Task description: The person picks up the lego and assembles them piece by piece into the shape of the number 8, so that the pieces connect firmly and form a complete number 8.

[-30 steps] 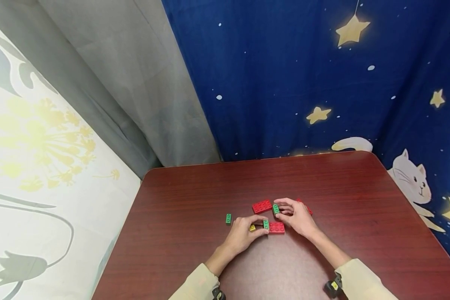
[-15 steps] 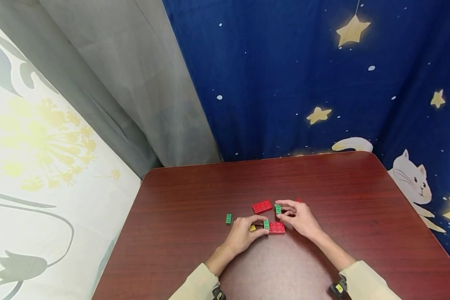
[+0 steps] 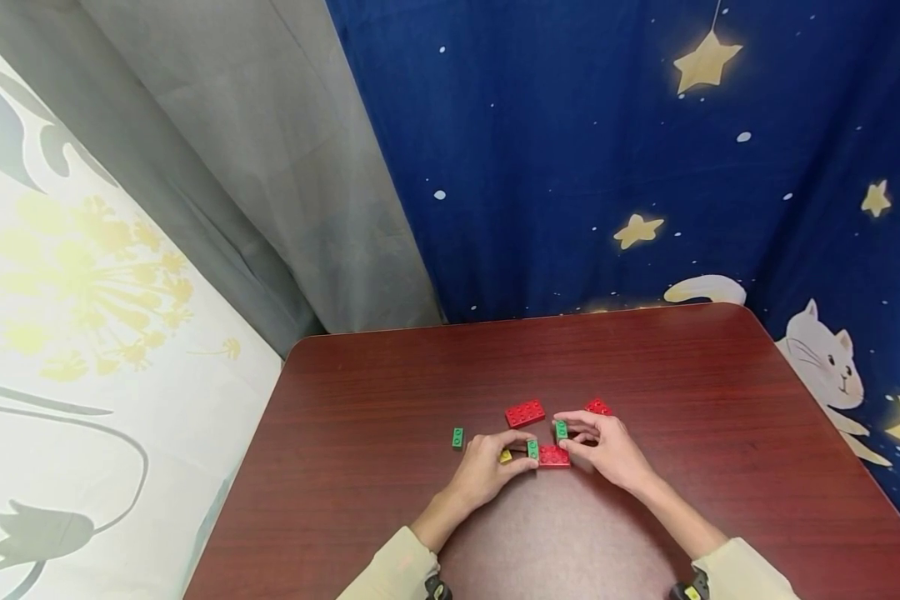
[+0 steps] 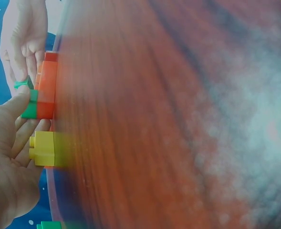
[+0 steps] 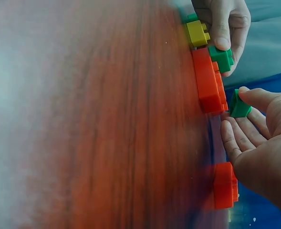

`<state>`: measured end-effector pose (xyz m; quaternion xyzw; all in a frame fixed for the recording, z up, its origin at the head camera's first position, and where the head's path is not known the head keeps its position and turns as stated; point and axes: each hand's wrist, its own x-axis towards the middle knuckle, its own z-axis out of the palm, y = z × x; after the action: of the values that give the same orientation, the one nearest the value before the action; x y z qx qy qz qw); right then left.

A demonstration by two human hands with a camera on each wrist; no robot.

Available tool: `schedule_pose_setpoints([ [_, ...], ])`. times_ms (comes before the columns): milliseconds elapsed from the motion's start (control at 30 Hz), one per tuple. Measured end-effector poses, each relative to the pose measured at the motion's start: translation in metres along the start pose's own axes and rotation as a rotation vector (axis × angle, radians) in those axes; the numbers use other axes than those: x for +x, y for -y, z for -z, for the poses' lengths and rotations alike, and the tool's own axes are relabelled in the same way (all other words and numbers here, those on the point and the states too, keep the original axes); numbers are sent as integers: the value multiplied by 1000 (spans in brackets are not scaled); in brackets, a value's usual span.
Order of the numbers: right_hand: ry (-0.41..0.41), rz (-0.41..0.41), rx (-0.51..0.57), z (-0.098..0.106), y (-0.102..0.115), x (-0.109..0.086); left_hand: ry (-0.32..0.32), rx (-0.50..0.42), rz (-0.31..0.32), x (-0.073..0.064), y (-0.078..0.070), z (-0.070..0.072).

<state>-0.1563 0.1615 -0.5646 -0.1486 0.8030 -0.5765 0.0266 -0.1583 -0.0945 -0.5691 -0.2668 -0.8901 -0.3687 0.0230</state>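
A red building brick [image 3: 554, 456] lies on the table between the two hands. On its left end sits a green brick [image 5: 220, 58], pinched between the thumb and fingers of my left hand [image 3: 483, 469]. My right hand [image 3: 607, 450] pinches a second green brick [image 5: 240, 106] between thumb and fingers. That brick is held up close to the red brick's right end, tilted in the right wrist view. Beside the left fingers stands a yellow brick [image 4: 45, 149], partly hidden by the left hand in the head view.
Another green brick [image 3: 457, 438] lies to the left of the left hand. A red brick [image 3: 525, 413] lies behind the hands, and one more red brick [image 3: 597, 407] is partly covered by the right hand. Curtains [image 3: 570, 167] hang beyond the table's far edge [image 3: 525, 321].
My right hand has moved right and nearer to me with its green brick, uncovering more of the red brick behind it. My left hand stays in place on the other green brick.
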Motion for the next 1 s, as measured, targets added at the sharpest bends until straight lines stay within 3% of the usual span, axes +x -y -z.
schedule_pose_setpoints([
  [300, 39, 18, 47, 1, 1, -8, 1, -4, 4, 0, -1, 0],
  [1000, 76, 44, 46, -3, -5, -16, -5, 11, -3, 0, 1, -1],
])
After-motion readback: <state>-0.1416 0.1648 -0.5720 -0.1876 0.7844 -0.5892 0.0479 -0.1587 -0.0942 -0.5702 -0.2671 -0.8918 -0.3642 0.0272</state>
